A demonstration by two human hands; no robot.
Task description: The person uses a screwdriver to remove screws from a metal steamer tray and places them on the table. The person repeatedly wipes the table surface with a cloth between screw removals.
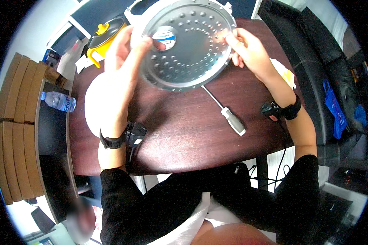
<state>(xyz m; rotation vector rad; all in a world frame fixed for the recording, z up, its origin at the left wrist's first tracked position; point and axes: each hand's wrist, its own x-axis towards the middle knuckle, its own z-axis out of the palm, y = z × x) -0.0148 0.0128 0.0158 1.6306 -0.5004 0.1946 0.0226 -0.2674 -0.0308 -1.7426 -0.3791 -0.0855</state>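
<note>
Both my hands hold up a round dimpled metal plate over the far part of the table, tilted so its shiny face shows. A white part with a curved edge shows behind the plate; I cannot tell if they are joined. My left hand grips the left edge, its thumb near a round blue-and-white sticker. On the right edge, my right hand pinches the rim between thumb and fingers. Below the plate, a screwdriver with a grey-and-white handle lies on the table, its tip hidden.
A yellow pot with a dark lid stands far left. Beside my left wrist is a white rounded object. A water bottle lies left of the table, near cardboard boxes. A black sofa stands right.
</note>
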